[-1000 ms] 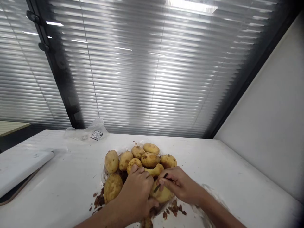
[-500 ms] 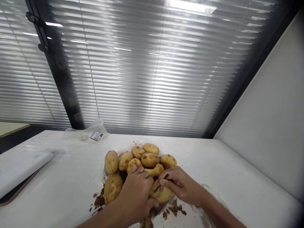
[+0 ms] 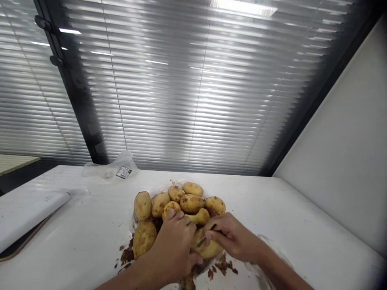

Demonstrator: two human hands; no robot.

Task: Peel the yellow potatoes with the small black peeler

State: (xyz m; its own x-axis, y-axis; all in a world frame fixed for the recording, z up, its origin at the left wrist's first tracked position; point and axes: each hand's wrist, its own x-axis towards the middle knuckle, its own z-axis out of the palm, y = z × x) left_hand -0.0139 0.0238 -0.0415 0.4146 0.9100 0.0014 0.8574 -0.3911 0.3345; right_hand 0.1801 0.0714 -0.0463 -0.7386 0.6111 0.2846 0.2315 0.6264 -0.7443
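My left hand (image 3: 177,241) has its fingers wrapped round the left side of a large pale-yellow potato (image 3: 207,246). In my right hand (image 3: 226,233) is a thin dark tool (image 3: 206,237), pinched between the fingers, with its tip at the potato's top surface. Several brown-spotted potatoes (image 3: 192,203) lie on clear plastic just beyond my hands, one of them curved (image 3: 200,216). Another large potato (image 3: 144,239) rests left of my left hand. Brown peel scraps (image 3: 223,264) lie around the pile. My left fingertips are partly hidden.
A white table (image 3: 90,225) bears a crumpled clear bag with a label (image 3: 123,172) at the back left. On the left lies a white flat device (image 3: 30,217) over a dark item. More clear plastic (image 3: 275,251) is under my right forearm. Window blinds (image 3: 169,100) stand behind.
The tool and my right fingers have shifted very slightly on the potato. My left hand keeps its hold, and the other potatoes lie as before.
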